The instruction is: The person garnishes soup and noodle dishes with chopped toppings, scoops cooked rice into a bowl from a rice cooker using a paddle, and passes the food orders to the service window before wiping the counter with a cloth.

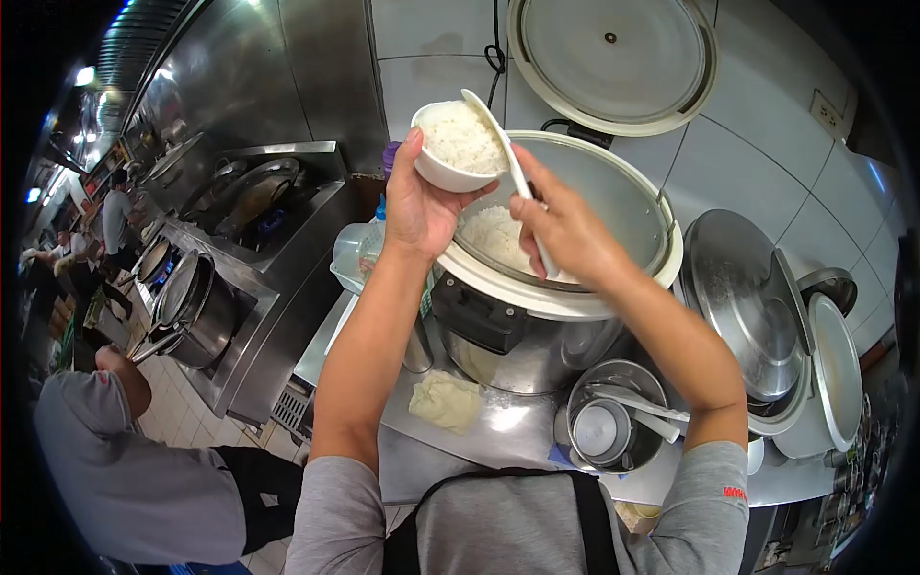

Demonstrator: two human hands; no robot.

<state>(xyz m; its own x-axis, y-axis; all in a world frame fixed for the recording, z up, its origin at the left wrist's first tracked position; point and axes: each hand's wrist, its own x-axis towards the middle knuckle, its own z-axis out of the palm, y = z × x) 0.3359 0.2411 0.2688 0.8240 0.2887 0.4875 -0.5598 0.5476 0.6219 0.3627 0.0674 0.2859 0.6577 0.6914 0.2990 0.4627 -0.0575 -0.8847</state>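
Observation:
My left hand (426,206) holds a small white bowl (450,175) from below, tilted over the left rim of a large rice cooker (561,305). White rice (465,134) heaps up inside the bowl. Closed around the handle of a white rice paddle (520,177), my right hand (565,222) keeps its blade against the bowl's right edge. More rice (495,236) lies in the cooker pot, partly hidden behind my right hand. The cooker's round lid (609,57) stands raised behind it, against the tiled wall.
A folded cloth (446,401) and a metal pot (613,377) with utensils are in front of the cooker. At right stands another cooker with a metal lid (743,287). Stoves with woks (254,196) and a stockpot (206,326) are left, where a person in grey (144,470) stands close.

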